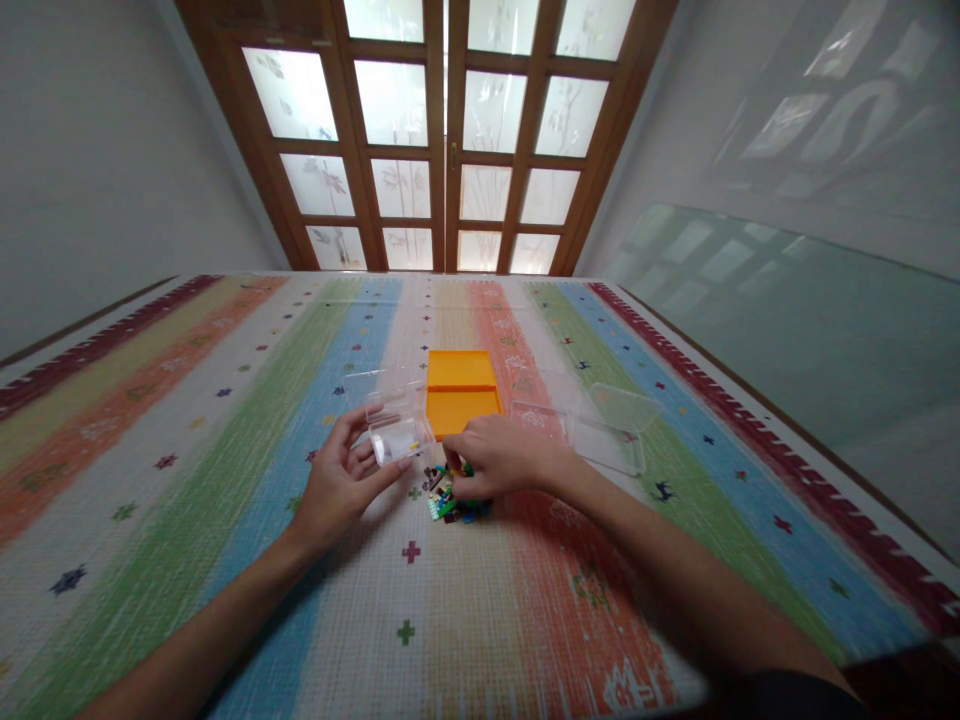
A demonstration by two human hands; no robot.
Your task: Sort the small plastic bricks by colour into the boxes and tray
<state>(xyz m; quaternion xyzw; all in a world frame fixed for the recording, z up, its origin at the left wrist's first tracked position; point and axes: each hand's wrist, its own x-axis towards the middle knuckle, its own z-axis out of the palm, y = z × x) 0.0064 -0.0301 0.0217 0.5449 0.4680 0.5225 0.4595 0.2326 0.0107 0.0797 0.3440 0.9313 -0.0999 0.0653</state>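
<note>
My left hand (347, 468) is closed around a small clear plastic box (396, 441), tilted toward the middle. A tiny yellow piece (414, 446) shows inside it. Just right of the box lies a small pile of toy building bricks (441, 505) in green, blue, brown and other colours. Over this pile my right hand (491, 460) reaches down, thumb and fingers bent together at the bricks. Whatever its fingertips pinch is hidden or too small to name. Directly behind the hands rests an open orange plastic case (461, 370), both halves flat on the cloth.
Clear plastic containers (611, 445) stand to the right of the orange case. A striped cloth (262, 480) covers the table. Beyond its far edge are wooden doors (442, 150) with glass panes, and a glass panel (787, 330) leans along the right wall.
</note>
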